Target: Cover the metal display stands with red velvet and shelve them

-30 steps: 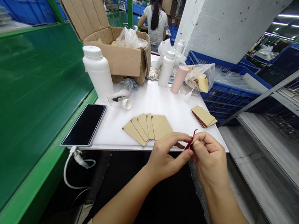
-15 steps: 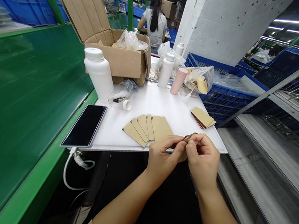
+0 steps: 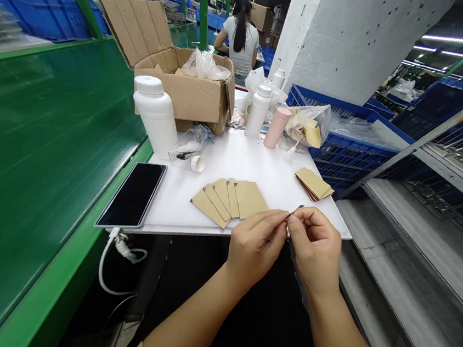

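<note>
Head camera shows the left hand (image 3: 255, 243) and right hand (image 3: 315, 248) meeting fingertip to fingertip, both pinching a thin card piece (image 3: 296, 209) seen edge-on, just right of the fanned tan cards (image 3: 229, 198). A small card stack (image 3: 314, 183) lies farther right of that fan.

Fingertips (image 3: 281, 220) hide most of the thin piece (image 3: 298, 208).

Two hands, left hand (image 3: 254, 248) and right hand (image 3: 316, 251), one thin strip (image 3: 296, 208); three white bottles (image 3: 156, 115), one pink tumbler (image 3: 277, 127), one white cap (image 3: 197, 163); five fanned tan cards (image 3: 229, 198), one stack of tan cards (image 3: 314, 183); one phone (image 3: 132, 194), one cardboard box (image 3: 190, 94), one person (image 3: 241, 39) at the back
</note>
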The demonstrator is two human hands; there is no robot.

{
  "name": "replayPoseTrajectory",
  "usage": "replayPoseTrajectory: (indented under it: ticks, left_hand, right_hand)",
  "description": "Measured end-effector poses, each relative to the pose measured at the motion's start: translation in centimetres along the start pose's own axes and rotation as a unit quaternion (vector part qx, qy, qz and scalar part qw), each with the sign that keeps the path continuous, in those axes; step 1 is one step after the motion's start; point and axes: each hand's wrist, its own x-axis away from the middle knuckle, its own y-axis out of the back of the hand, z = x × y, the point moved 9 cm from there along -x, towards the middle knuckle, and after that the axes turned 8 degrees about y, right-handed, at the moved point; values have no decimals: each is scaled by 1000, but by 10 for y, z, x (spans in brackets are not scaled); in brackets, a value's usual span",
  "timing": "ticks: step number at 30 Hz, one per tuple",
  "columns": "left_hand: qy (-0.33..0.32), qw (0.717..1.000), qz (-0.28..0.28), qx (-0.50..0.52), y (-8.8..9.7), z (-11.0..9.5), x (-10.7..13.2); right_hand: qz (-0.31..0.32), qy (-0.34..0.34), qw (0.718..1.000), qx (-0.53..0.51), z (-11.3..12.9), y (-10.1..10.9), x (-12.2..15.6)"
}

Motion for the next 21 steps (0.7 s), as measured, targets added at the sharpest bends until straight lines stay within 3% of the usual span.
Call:
replayPoseTrajectory:
  ticks: [6, 14, 21]
  left_hand:
    - [88, 995, 12, 50, -3, 10, -2]
    - [74, 993, 17, 87, -4, 13, -1]
    - [98, 987, 45, 119, -4, 15, -5]
  right_hand:
    - [-9, -12, 1000, 6, -6, 2, 1]
    - [-23, -23, 999, -5, -8, 4, 1]
    - [-26, -80, 990, -112, -23, -2, 3]
